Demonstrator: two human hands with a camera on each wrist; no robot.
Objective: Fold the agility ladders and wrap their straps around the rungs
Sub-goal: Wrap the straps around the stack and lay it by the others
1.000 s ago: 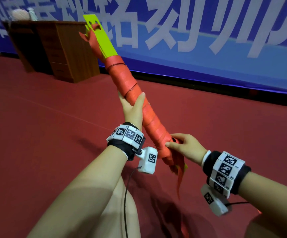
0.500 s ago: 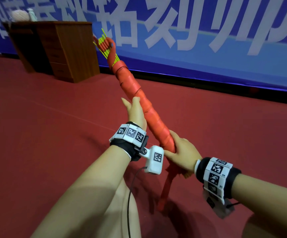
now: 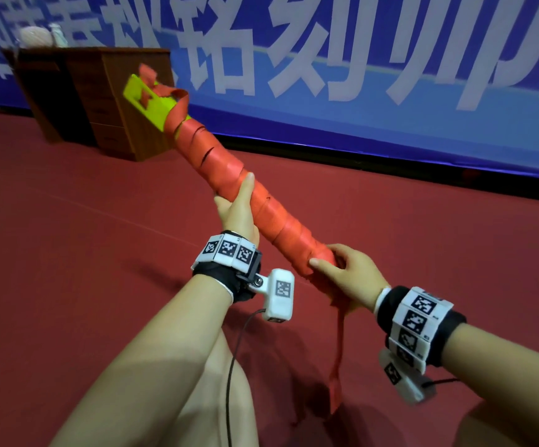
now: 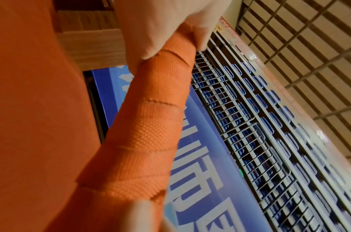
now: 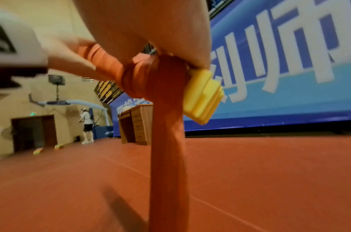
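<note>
A long bundle of flat yellow-green plastic ladder rungs [image 3: 145,103], wound along most of its length in orange woven strap [image 3: 261,208], is held in the air above the dark red sports floor [image 3: 68,253], slanting from near right up to far left. The left hand [image 3: 239,211] grasps the bundle at its middle, thumb laid up along the strap and fingers curled round the far side. The right hand [image 3: 347,274] grips the near end, thumb across the wrapping and fingers closed round it. From that near end a loose tail of orange strap [image 3: 339,356] hangs straight down toward the floor; in the right wrist view the yellow rung ends stick out just beside it. At the far left end the rungs stand bare past the wrapping, with a short curl of strap lying over them. Behind stands a brown wooden bench with drawers [image 3: 106,101] on the floor, against a blue banner with large white characters [image 3: 358,59].
</note>
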